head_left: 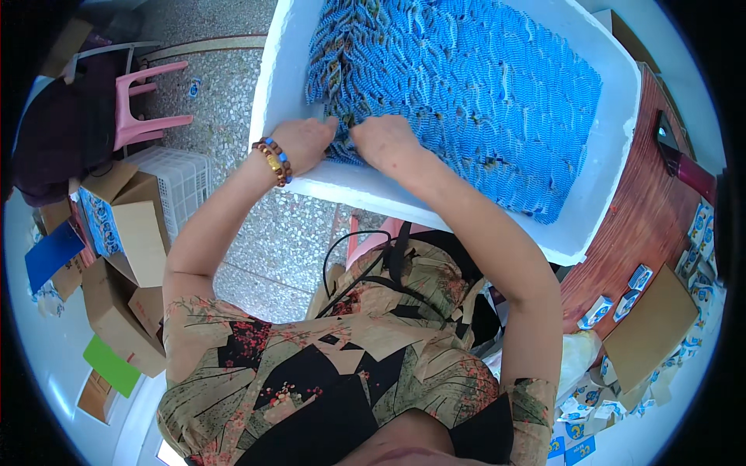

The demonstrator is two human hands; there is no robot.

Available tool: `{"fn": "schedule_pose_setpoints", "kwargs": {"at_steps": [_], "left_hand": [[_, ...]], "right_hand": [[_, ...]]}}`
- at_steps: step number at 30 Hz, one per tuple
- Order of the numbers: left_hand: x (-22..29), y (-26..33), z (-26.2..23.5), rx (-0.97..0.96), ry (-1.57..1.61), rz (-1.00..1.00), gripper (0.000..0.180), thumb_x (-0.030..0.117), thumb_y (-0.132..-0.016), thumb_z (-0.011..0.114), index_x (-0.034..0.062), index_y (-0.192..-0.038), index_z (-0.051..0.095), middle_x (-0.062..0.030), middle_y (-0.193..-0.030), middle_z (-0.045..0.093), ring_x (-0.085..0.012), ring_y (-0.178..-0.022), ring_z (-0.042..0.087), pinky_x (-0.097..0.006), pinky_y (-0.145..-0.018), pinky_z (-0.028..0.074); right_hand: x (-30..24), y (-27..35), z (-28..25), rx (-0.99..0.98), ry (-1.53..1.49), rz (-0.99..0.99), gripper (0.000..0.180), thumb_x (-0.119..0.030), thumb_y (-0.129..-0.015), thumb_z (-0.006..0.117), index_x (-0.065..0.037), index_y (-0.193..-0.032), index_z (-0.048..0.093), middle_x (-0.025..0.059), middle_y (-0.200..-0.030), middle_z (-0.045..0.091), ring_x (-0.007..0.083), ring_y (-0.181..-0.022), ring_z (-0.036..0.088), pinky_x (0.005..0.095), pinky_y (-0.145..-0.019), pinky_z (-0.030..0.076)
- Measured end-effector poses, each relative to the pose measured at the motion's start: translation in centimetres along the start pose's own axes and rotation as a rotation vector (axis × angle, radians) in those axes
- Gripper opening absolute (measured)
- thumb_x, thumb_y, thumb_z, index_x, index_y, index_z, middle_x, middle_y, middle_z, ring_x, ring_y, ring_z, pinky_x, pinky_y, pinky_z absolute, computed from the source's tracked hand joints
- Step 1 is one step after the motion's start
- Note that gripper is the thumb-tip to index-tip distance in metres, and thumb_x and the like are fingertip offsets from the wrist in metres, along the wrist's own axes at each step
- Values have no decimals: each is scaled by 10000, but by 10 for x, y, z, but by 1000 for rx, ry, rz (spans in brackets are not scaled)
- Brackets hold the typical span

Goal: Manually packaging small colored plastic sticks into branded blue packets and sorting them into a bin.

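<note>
A large white foam box [268, 101] stands in front of me, filled with rows of thin blue packets [482, 93] standing close together, their zigzag edges upward. My left hand [307, 142], with bead bracelets at its wrist, is closed over the near left corner of the rows. Beside it my right hand [386, 140] is curled shut, its knuckles up and fingers reaching down among the packets. A small gap separates the hands. Their fingertips are mostly hidden, so what they pinch cannot be made out. Brownish contents show between some packets at the left.
The box rests by a reddish wooden table [622, 225] bearing small blue-and-white packs [597, 312]. A cardboard piece [653, 326] lies at the lower right. On the left are a pink stool [144, 105], a white plastic crate [186, 179] and open cardboard boxes [116, 311].
</note>
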State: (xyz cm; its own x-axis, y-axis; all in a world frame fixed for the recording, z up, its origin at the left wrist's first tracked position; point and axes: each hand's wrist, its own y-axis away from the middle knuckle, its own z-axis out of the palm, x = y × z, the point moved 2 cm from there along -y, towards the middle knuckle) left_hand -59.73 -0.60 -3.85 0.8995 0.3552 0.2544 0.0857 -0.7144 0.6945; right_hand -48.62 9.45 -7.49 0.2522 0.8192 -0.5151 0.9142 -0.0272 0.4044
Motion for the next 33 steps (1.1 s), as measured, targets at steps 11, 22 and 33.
{"fn": "schedule_pose_setpoints", "kwargs": {"at_steps": [11,22,33], "left_hand": [[-14,-4,-4,197,138,6,276,36,-797,575,-17,-1018,419,-263,-819,627,-435,-823,615,-509,-706,493],[78,-11,-83,628,91,338,174,164,-863,624,29,-962,576,-161,-881,637,-343,-781,622,-384,-697,497],[420,-25,-46,150,111,1426,192,107,-823,646,12,-975,574,-164,-912,607,-346,-889,581,-402,-774,467]], "right_hand": [[20,38,-36,36,-281,60,246,-271,-847,573,-33,-871,631,178,-840,657,357,-780,628,429,-691,500],[51,289,-40,1026,-666,508,199,-56,-903,566,-11,-1089,623,72,-935,668,142,-853,639,250,-754,493],[-18,435,135,1457,-611,1122,218,-53,-896,550,2,-1101,595,111,-896,649,167,-734,654,272,-660,505]]}}
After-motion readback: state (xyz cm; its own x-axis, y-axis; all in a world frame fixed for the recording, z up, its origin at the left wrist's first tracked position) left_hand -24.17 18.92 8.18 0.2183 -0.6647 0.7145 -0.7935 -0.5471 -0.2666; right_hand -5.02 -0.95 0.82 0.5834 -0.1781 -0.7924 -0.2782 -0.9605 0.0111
